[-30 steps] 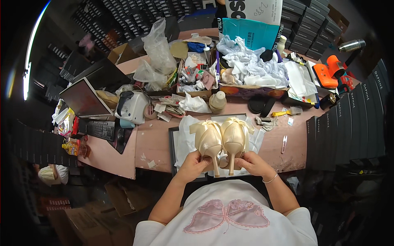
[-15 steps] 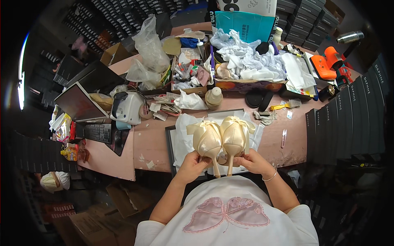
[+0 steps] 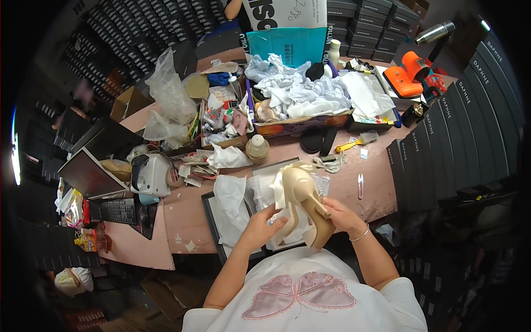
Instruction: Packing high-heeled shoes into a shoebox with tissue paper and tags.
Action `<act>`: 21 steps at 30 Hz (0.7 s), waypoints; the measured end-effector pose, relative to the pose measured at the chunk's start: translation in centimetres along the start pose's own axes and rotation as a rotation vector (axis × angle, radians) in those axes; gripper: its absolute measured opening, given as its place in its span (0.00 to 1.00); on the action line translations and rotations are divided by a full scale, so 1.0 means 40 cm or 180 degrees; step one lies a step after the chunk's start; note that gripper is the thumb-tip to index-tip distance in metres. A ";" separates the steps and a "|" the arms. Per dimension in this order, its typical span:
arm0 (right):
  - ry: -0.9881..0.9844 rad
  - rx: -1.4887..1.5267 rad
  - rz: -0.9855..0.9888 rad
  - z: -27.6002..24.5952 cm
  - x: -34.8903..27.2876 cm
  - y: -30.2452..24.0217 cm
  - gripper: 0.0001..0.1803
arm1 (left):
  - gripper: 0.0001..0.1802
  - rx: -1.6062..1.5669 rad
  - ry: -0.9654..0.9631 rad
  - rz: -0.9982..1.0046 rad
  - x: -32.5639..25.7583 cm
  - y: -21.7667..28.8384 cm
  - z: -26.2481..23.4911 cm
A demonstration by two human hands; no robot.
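"As the cream high-heeled shoes (image 3: 301, 185) tilt above an open shoebox (image 3: 211, 221) strewn with white tissue paper (image 3: 230, 200), what are the hands doing?"

"The left hand (image 3: 259, 228) curls partway, thumb against the shoes' left side; the right hand (image 3: 343, 217) closes its fingers near a heel, just before the white T-shirt (image 3: 332, 265)."

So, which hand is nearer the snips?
The right hand: just to the lower left of the snips in view. The left hand is much farther left.
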State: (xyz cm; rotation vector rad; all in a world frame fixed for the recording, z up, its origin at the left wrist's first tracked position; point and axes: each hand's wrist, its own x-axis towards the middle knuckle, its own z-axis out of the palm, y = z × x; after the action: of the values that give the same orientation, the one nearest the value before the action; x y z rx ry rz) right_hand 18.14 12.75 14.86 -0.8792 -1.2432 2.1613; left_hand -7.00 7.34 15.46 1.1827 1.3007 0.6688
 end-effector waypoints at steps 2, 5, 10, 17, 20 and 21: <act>-0.0449 0.0202 0.0238 0.021 0.018 0.046 0.16 | 0.40 -0.2575 -0.0166 0.0603 -0.002 0.008 0.070; -0.0322 -0.1241 0.0163 0.081 0.021 -0.026 0.18 | 0.34 -0.3790 0.0247 0.0446 -0.015 0.065 0.123; 0.0792 -0.1729 -0.1626 0.148 -0.050 -0.096 0.20 | 0.23 -0.3290 0.1190 0.0878 -0.050 0.047 0.123; 0.0648 -0.2373 -0.2152 0.200 -0.038 -0.095 0.10 | 0.24 -0.3586 0.1293 0.1180 -0.101 0.115 0.138; 0.0849 -0.2364 -0.2587 0.208 -0.042 -0.082 0.14 | 0.25 -0.2866 0.1315 0.1741 -0.113 0.128 0.156; 0.0960 -0.2336 -0.2751 0.211 -0.046 -0.080 0.17 | 0.24 -0.2277 0.1323 0.1880 -0.116 0.119 0.154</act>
State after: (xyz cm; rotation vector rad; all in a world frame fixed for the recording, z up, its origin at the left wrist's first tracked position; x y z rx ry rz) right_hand 13.48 8.20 21.38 -0.6842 -1.8293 0.8672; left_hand -1.06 2.93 20.67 0.8299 0.8800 1.7196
